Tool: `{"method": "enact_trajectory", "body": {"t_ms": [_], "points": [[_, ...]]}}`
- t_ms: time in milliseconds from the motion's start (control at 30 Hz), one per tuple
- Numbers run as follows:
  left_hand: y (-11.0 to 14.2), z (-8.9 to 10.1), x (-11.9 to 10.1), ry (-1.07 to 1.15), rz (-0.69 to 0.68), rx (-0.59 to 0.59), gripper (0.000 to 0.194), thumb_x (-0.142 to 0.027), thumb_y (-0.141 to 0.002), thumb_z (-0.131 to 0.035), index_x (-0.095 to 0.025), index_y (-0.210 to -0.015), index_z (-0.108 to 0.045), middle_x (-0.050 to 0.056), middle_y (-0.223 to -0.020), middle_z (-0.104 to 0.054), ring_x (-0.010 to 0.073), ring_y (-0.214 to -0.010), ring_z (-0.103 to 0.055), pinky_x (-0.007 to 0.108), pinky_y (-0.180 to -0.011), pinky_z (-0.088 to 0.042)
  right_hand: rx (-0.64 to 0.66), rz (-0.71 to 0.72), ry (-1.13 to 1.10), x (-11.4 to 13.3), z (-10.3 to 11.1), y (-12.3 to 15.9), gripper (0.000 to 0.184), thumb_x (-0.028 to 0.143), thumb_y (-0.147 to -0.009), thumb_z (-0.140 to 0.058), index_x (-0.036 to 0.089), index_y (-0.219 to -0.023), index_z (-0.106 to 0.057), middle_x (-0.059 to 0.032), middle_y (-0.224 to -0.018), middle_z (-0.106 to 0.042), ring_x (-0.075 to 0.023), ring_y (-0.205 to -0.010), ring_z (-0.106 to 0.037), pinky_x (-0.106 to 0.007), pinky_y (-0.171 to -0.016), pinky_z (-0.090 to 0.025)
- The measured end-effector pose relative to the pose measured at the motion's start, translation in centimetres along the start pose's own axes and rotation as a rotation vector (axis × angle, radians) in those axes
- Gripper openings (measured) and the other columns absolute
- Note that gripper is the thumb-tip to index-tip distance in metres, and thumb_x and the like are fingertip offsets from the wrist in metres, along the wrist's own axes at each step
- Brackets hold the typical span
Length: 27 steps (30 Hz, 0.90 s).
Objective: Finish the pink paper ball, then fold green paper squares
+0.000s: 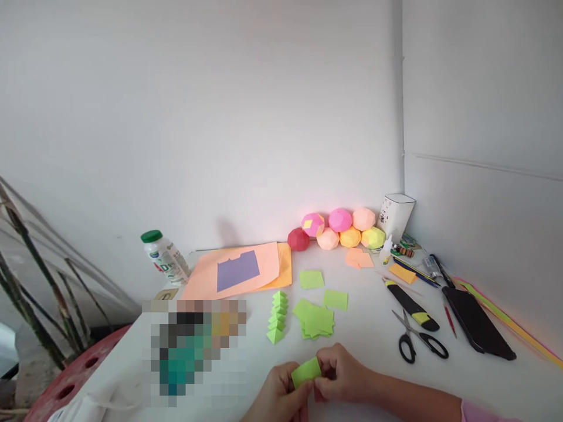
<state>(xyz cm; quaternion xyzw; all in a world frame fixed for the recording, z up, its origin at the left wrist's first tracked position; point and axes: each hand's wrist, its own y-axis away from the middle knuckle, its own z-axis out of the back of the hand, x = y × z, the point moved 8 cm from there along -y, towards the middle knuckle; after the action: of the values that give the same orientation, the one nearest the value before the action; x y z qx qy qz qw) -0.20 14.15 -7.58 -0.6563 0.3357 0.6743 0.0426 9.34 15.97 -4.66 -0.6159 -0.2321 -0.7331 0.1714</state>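
Both of my hands meet low in the middle of the head view, close to the table's front. Between them is a small light-green paper piece (306, 373). My left hand (281, 391) pinches its left and lower side, and my right hand (336, 374) grips its right edge with thumb and fingers. Just beyond lies a loose pile of green paper pieces (317, 320), with two single green pieces (311, 279) further back. To the left of the pile, several folded green paper units (277, 316) stand in a nested row.
Black scissors (410, 337) lie opened at right, beside a box cutter (413, 305) and a black phone-like slab (477, 322). Faceted paper balls (340, 220) line the wall. Peach sheets (202, 272) and a green-capped bottle (165, 258) stand left. A blurred patch covers the near left.
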Motion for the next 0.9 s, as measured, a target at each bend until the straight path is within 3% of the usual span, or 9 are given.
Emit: {"method": "enact_trajectory", "body": {"t_ms": [133,267,400,533,667,767,900], "points": [[-0.4,0.5,-0.7,-0.115,-0.114,-0.091,0.055,-0.070,-0.060,-0.065,-0.019,-0.061,-0.045,-0.006,-0.036,-0.047,0.0047,-0.032,-0.035,0.019,-0.036,-0.020,-0.051,0.014,0.110,-0.5,0.1,-0.1,0.008,0.012,-0.060,-0.054,0.016,-0.059,-0.046,0.0056,-0.051,-0.053,-0.0051,-0.045,-0.044,-0.016,-0.042,-0.030],[-0.5,0.5,-0.4,-0.068,-0.104,-0.051,0.058,-0.074,-0.056,-0.064,-0.020,-0.063,-0.044,-0.007,-0.035,-0.046,0.0047,-0.031,-0.032,0.019,-0.036,-0.018,-0.095,0.047,0.154,-0.6,0.6,-0.3,0.012,0.012,-0.056,-0.054,0.016,-0.054,-0.043,0.0086,-0.046,-0.044,-0.0030,-0.042,-0.036,-0.015,-0.039,-0.024],[-0.9,1.2,0.8,0.074,-0.083,-0.017,0.061,-0.075,-0.055,-0.064,-0.020,-0.071,-0.045,-0.008,-0.031,-0.045,0.0046,-0.025,-0.027,0.019,-0.033,-0.014,-0.019,-0.025,-0.043,-1.0,0.9,-0.7,0.005,0.017,-0.063,-0.050,0.016,-0.068,-0.048,0.0054,-0.049,-0.055,-0.0065,-0.039,-0.046,-0.016,-0.039,-0.033],[-1.1,1.5,1.4,0.124,-0.079,-0.005,0.060,-0.074,-0.057,-0.064,-0.020,-0.073,-0.043,-0.009,-0.031,-0.044,0.0047,-0.024,-0.027,0.018,-0.030,-0.015,-0.066,-0.012,-0.207,0.1,1.6,-0.6,0.014,0.028,-0.073,-0.053,0.018,-0.076,-0.043,0.0042,-0.054,-0.057,-0.0066,-0.042,-0.046,-0.017,-0.042,-0.034],[-0.5,0.6,1.2,0.034,-0.047,0.015,0.061,-0.075,-0.058,-0.063,-0.020,-0.074,-0.042,-0.007,-0.036,-0.049,0.0046,-0.025,-0.033,0.017,-0.029,-0.019,0.042,0.135,-0.035,1.9,0.4,0.1,0.033,0.039,-0.068,-0.070,0.014,-0.082,-0.053,0.0063,-0.061,-0.047,-0.0051,-0.052,-0.038,-0.017,-0.047,-0.028],[0.2,0.1,0.7,0.002,-0.019,0.019,0.060,-0.075,-0.060,-0.060,-0.020,-0.074,-0.040,-0.007,-0.040,-0.052,0.0053,-0.025,-0.038,0.017,-0.028,-0.023,0.070,0.184,0.146,2.0,0.1,0.3,0.034,0.043,-0.070,-0.069,0.013,-0.064,-0.055,0.0072,-0.055,-0.038,-0.0047,-0.051,-0.033,-0.018,-0.045,-0.024],[0.8,-0.1,-0.2,-0.021,-0.032,0.042,0.055,-0.071,-0.064,-0.060,-0.019,-0.074,-0.042,-0.005,-0.044,-0.055,0.0066,-0.026,-0.044,0.017,-0.027,-0.025,0.112,0.135,0.104,1.4,0.3,0.3,0.035,0.044,-0.070,-0.069,0.011,-0.062,-0.061,0.0053,-0.052,-0.048,-0.0049,-0.048,-0.038,-0.018,-0.044,-0.027]]}}
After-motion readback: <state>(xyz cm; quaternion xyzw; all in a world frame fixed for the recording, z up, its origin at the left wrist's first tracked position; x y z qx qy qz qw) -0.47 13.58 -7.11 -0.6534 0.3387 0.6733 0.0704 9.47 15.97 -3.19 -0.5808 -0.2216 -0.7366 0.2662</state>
